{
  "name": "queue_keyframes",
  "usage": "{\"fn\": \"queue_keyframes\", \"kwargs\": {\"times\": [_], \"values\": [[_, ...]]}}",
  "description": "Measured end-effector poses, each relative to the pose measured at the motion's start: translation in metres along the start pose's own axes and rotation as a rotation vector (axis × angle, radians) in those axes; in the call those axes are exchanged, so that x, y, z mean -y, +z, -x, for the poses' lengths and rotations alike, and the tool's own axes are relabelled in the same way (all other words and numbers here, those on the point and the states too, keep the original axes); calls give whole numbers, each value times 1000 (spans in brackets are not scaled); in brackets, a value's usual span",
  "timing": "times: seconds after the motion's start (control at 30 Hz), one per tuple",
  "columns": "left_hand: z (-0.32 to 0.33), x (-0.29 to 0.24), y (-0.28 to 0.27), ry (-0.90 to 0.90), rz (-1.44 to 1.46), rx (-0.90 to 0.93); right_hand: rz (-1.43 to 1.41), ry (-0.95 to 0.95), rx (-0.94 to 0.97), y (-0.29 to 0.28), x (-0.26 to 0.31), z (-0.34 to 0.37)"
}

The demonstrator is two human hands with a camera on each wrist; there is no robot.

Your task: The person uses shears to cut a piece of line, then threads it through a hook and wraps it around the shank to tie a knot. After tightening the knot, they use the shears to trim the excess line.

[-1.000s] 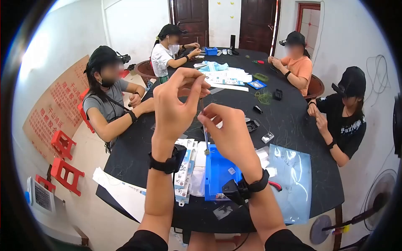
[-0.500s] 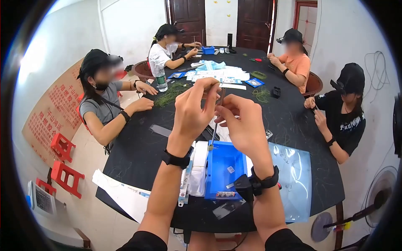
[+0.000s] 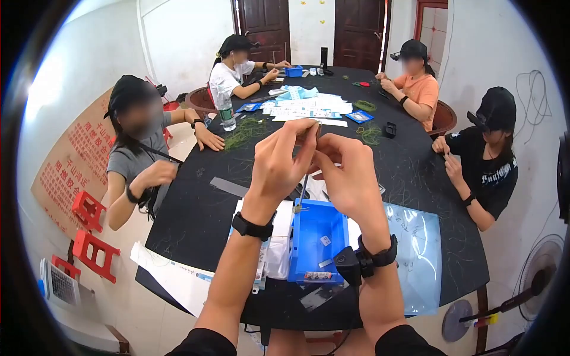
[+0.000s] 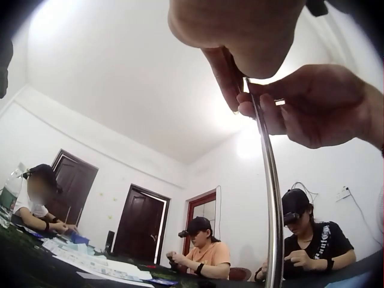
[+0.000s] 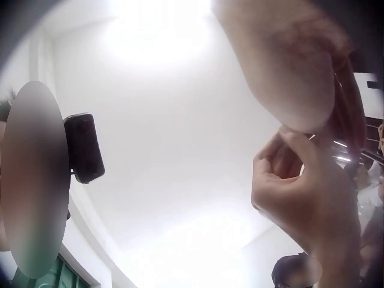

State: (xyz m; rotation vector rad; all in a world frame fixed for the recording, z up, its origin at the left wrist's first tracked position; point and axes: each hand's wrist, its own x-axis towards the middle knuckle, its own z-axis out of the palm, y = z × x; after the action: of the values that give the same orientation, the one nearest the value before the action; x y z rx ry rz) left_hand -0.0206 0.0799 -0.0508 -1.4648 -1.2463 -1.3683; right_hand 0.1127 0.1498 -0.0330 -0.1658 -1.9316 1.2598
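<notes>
My left hand (image 3: 279,157) and right hand (image 3: 349,172) meet fingertip to fingertip in front of me, above the table. Between them they pinch the upper part of a slim, shiny metal rod (image 4: 269,180). In the head view the rod (image 3: 304,188) slants down from my fingers, its low end overlapping the back corner of a blue plastic box (image 3: 293,255). A small yellowish bit (image 3: 298,209) shows at that end. The fingers hide the rod's top. In the right wrist view the left hand (image 5: 300,186) has thumb and fingertips together behind the right palm.
White packets (image 3: 278,252) stand left of the box and a bluish clear sheet (image 3: 418,261) lies right of it. A water bottle (image 3: 226,113), green thread (image 3: 245,133) and papers (image 3: 309,105) are farther back. Several people sit around the black table (image 3: 178,207).
My left hand has come down and to the right, beside the right hand, which has risen slightly; the rod stays between them. The person at left has lifted one hand off the table.
</notes>
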Motion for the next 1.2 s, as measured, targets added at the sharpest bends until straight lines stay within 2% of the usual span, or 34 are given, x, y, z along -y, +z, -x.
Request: {"fn": "queue_keyframes", "kwargs": {"times": [0.37, 0.83, 1.07, 1.2], "values": [[5, 4, 3, 59, -8, -31, 10, 33, -2, -2, -2, -1], [-5, -1, -13, 177, -111, 80, 4, 11, 7, -6, -8, -2], [-7, 5, -17, 146, -46, 130, 25, 63, 30, -8, -3, -2], [-12, -1, -24, 67, 25, 210, 58, 20, 49, -6, -6, -2]]}}
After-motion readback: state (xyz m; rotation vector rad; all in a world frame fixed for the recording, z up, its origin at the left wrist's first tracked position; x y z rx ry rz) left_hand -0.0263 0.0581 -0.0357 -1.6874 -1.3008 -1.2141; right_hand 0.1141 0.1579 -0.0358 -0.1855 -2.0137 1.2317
